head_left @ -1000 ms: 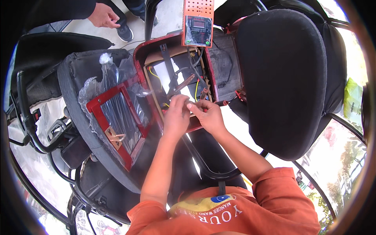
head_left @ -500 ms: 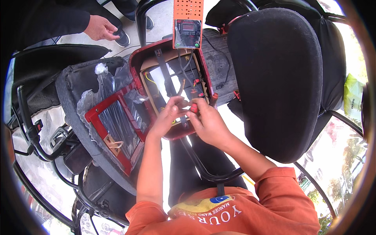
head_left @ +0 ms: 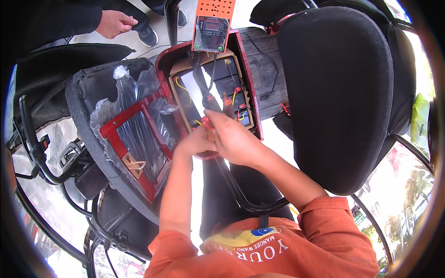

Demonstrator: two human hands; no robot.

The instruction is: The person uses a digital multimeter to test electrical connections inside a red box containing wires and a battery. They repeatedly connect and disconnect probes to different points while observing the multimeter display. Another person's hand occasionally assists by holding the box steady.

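My two hands meet over the near end of an open red under-seat box (head_left: 254, 111). My right hand (head_left: 236, 139) is closed around a small red plastic-looking piece (head_left: 207, 122), whose exact kind I cannot make out. Tucked against it, my left hand (head_left: 197, 141) is curled, and what it grips is hidden. Black batteries (head_left: 225, 76) with yellow wires and red terminal covers fill the box. An orange perforated device with a small screen (head_left: 212, 28) stands at the box's far end. Its dark leads run down to a red-sleeved clip (head_left: 227, 100) just beyond my fingers.
Left of the box lies a tipped-up seat with a red metal frame (head_left: 150, 127) and torn plastic. A large black seat cushion (head_left: 336, 102) stands at the right. Another person's hand (head_left: 116, 24) is at the upper left. A black tube (head_left: 232, 187) curves below my hands.
Both hands have drawn closer together and shifted left and slightly down, with the red piece. The leads and clips hang differently, and the orange device sits a little further left and higher.
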